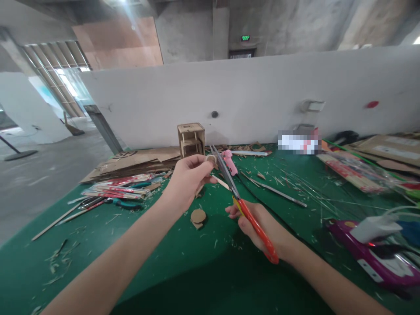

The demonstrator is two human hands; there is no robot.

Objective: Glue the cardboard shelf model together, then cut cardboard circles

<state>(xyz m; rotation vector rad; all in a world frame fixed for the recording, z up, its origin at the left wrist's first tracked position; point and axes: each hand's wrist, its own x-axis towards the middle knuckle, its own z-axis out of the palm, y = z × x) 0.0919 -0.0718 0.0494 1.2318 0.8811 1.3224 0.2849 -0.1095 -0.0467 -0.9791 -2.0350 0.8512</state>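
Note:
My left hand point(188, 177) pinches a small piece of cardboard point(211, 159) between thumb and fingers, partly hidden by them. In my right hand point(259, 223) is a pair of scissors point(251, 216) with red-orange handles, its blades pointing up and away, their tips beside the cardboard piece. Whether the blades touch it I cannot tell. Below, between both hands, a round cardboard disc point(198, 216) lies on the green table point(183, 271) over another scrap. Behind the blades rests a pink glue gun point(230, 162). A small cardboard box with shelves point(191, 140) stands upright beyond my left hand.
Flat cardboard sheets point(144, 158) and packs of sticks point(118, 187) lie at left, with teal-handled pliers point(126, 204). A metal strip point(284, 195) lies right of centre. A purple power strip point(370, 258) with cables sits at right. A white partition point(262, 96) borders the back.

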